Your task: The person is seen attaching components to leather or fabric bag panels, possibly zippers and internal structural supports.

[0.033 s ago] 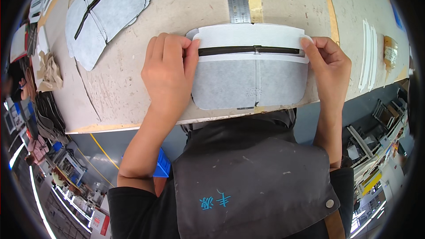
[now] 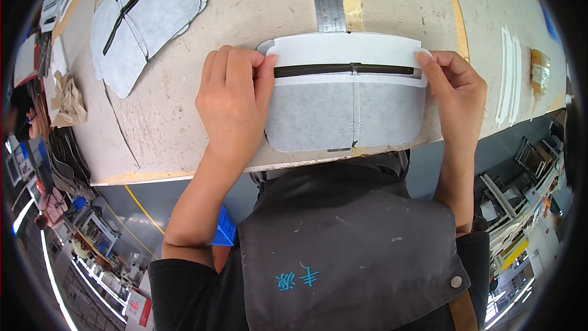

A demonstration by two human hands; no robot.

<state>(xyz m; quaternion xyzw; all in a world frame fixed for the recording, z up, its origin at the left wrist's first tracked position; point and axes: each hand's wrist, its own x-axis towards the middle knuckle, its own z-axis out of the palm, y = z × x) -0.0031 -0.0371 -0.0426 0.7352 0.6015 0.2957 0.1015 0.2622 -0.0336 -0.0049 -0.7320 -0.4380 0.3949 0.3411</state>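
A grey-white, rounded fabric-like panel [image 2: 312, 113] lies along the near edge of the beige worktable [image 2: 165, 135]. Our left hand [image 2: 229, 101] and right hand [image 2: 458, 89] pinch opposite ends of its white, slotted, paper-like layer [image 2: 318, 49], thumbs on top. We judge uneven pulling could skew or crease it.

grey floor [image 2: 162, 196] | yellow line [image 2: 144, 209] (slanting) | tube lights [image 2: 49, 268] | scuffed table [image 2: 159, 129]
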